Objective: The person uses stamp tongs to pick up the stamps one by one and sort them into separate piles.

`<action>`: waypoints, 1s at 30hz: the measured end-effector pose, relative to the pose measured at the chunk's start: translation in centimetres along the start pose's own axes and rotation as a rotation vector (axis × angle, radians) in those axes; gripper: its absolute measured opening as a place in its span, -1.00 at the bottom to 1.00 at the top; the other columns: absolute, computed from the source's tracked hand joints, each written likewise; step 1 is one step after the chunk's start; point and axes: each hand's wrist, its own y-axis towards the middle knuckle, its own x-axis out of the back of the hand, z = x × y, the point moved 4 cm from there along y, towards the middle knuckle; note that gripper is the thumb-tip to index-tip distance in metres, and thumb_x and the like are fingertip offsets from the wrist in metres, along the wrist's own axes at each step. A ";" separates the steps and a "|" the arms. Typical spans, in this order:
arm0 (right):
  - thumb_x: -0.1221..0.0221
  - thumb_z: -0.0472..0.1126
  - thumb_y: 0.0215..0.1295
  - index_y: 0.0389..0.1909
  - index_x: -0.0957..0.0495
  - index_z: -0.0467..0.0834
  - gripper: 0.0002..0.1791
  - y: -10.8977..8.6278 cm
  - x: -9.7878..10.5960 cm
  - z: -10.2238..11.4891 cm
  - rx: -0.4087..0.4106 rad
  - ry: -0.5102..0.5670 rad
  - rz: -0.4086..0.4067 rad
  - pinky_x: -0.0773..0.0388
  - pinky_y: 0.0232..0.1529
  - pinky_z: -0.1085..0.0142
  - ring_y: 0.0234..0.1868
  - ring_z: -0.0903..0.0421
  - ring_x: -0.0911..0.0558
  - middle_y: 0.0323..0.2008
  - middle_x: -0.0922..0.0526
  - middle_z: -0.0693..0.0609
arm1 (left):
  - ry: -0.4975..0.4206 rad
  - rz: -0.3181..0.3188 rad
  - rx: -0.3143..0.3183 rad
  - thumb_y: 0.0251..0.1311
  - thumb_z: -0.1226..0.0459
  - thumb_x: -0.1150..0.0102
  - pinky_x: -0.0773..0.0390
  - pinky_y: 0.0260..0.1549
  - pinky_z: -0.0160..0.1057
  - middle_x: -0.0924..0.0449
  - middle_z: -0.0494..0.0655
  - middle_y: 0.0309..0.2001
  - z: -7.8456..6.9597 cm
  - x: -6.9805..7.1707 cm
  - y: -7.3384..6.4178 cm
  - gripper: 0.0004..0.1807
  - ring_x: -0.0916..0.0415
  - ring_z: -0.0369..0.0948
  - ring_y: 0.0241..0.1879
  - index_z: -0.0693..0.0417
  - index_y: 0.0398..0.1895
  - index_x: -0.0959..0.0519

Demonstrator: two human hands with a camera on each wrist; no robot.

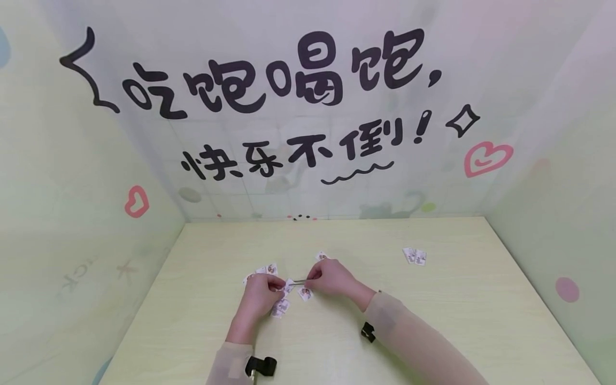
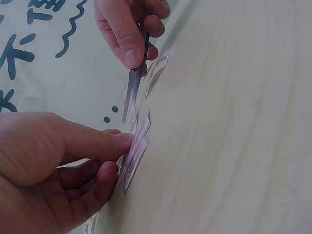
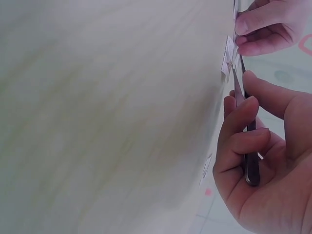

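My left hand pinches a small white printed paper piece between thumb and fingers, low over the table. My right hand grips a pair of metal tweezers. Their prongs point left, and the tips overlap that piece in the head view. Beneath the left fingers lie more printed pieces, seen edge-on as pale slips in the left wrist view. Another piece rests just below the tweezers. Part of the left fingers' hold is hidden behind the thumb.
More pieces lie beyond the left hand, and one shows just past the right hand. Two pieces sit side by side at the right. The pale wood table ends at printed walls at the back and sides.
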 end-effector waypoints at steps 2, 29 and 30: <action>-0.47 -0.09 0.34 -0.23 -0.79 -0.05 -0.87 0.0 0.0 0.0 -0.001 0.002 -0.001 -0.61 -0.16 0.25 -0.32 0.23 -0.63 -0.37 -0.73 0.22 | 0.000 -0.001 -0.001 0.11 0.55 -0.47 -0.63 -0.32 -0.20 -0.70 -0.07 -0.36 0.0 0.0 0.0 -0.83 -0.58 -0.20 -0.34 0.24 -0.23 -0.80; -0.45 -0.19 0.34 -0.34 -0.75 -0.09 -0.91 0.2 -0.4 -0.3 -0.046 0.104 0.005 -0.51 -0.28 0.29 -0.34 0.16 -0.57 -0.41 -0.69 0.13 | 0.015 0.006 0.021 0.13 0.55 -0.46 -0.63 -0.31 -0.20 -0.69 -0.06 -0.33 -0.3 -0.1 0.0 -0.82 -0.57 -0.18 -0.33 0.23 -0.21 -0.79; -0.45 -0.19 0.34 -0.34 -0.75 -0.08 -0.91 0.3 -0.5 -0.3 -0.047 0.109 0.005 -0.51 -0.27 0.28 -0.34 0.16 -0.57 -0.40 -0.69 0.13 | 0.016 0.003 0.021 0.14 0.54 -0.46 -0.62 -0.31 -0.21 -0.68 -0.07 -0.33 -0.4 -0.1 0.0 -0.83 -0.56 -0.19 -0.33 0.22 -0.21 -0.79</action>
